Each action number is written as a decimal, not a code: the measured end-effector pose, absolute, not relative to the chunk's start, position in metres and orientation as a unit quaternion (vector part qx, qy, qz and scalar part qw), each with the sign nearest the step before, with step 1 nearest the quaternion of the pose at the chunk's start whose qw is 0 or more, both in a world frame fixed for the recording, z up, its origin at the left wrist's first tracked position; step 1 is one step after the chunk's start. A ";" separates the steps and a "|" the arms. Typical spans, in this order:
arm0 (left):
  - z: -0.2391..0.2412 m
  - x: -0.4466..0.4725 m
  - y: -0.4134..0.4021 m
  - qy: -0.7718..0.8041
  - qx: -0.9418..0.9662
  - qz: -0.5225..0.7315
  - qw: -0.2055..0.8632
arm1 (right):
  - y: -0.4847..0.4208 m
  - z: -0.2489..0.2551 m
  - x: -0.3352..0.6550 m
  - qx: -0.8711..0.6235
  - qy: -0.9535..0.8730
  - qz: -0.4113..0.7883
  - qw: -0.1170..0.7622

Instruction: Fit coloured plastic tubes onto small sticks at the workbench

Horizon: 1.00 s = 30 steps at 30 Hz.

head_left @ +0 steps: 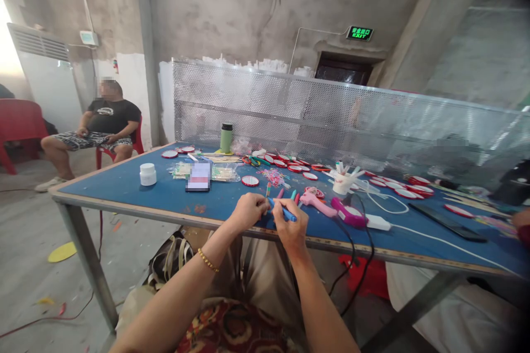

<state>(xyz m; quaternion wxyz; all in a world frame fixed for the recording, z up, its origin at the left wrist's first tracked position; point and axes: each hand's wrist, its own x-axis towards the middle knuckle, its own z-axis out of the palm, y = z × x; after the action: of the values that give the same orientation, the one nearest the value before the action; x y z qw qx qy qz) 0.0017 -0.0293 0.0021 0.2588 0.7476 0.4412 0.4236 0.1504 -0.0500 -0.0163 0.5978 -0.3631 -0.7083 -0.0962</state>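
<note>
My left hand [248, 209] and my right hand [291, 226] meet at the near edge of the blue table [165, 198]. Both are closed in a pinch on a blue stick [282, 212] held between them. A gold bracelet sits on my left wrist. Just beyond my fingers lie a few coloured sticks [285, 194], pink and teal. A pink glue gun [317, 202] and a magenta glue gun [348, 213] lie to the right of my hands, their black cords dropping over the table edge.
Several red-rimmed round discs [250, 181] are scattered over the table, with a white jar [148, 174], a green flask [226, 138], a white cup of sticks [343, 181] and a black phone [447, 222]. A perforated metal screen [331, 116] backs the table. A person sits on a red chair at the left.
</note>
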 end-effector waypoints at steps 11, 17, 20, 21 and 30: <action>0.001 0.002 -0.029 0.445 0.748 0.423 0.254 | -0.050 -0.017 0.151 -0.366 -0.709 -0.098 0.595; 0.001 0.002 -0.030 0.450 0.744 0.423 0.255 | -0.049 -0.018 0.151 -0.369 -0.691 -0.102 0.613; 0.001 0.002 -0.029 0.447 0.745 0.424 0.255 | -0.049 -0.017 0.150 -0.364 -0.694 -0.113 0.611; 0.001 0.002 -0.029 0.445 0.746 0.425 0.255 | -0.049 -0.017 0.150 -0.363 -0.695 -0.116 0.610; 0.002 0.001 -0.031 0.444 0.745 0.424 0.262 | -0.049 -0.015 0.150 -0.366 -0.695 -0.113 0.608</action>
<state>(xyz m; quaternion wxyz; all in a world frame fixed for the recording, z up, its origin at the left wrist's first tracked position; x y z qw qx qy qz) 0.0014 -0.0305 0.0025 0.2624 0.7447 0.4437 0.4238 0.1497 -0.0494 -0.0152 0.6083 -0.3660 -0.6951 -0.1132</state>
